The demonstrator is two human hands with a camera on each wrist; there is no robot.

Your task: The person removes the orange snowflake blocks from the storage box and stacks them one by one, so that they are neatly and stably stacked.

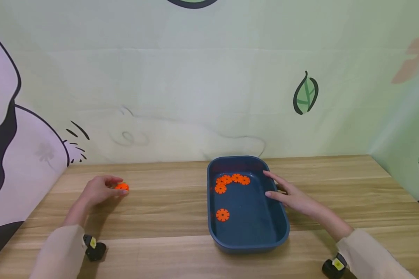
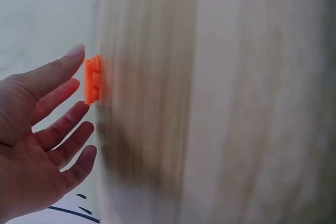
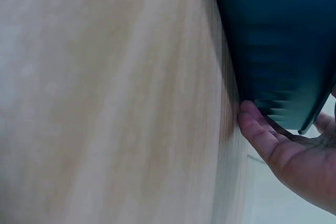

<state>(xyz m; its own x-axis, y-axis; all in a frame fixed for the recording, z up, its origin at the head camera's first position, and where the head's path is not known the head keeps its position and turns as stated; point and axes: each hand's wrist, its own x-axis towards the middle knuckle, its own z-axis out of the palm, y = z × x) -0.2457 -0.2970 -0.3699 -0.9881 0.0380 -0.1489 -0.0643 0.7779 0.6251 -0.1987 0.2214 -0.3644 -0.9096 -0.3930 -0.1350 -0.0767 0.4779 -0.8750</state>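
Note:
My left hand (image 1: 99,190) reaches to a small pile of orange notched plastic discs (image 1: 123,187) on the table. The left wrist view shows the stacked discs (image 2: 92,80) on edge to the camera, with the thumb (image 2: 60,72) and spread fingers beside them, not closed round them. My right hand (image 1: 290,195) holds the right wall of a dark blue rectangular tray (image 1: 248,247). Two of its digits lie over the rim; in the right wrist view other fingers (image 3: 262,132) support the tray's outer side (image 3: 278,66) near the table. More orange discs (image 1: 222,215) lie inside the tray.
The wooden table (image 1: 160,213) carries the tray right of centre. Behind it stands a pale green wall covering (image 1: 195,97) with printed leaves and a cartoon figure, close to the tray's far end. Each wrist wears a black camera (image 1: 96,250).

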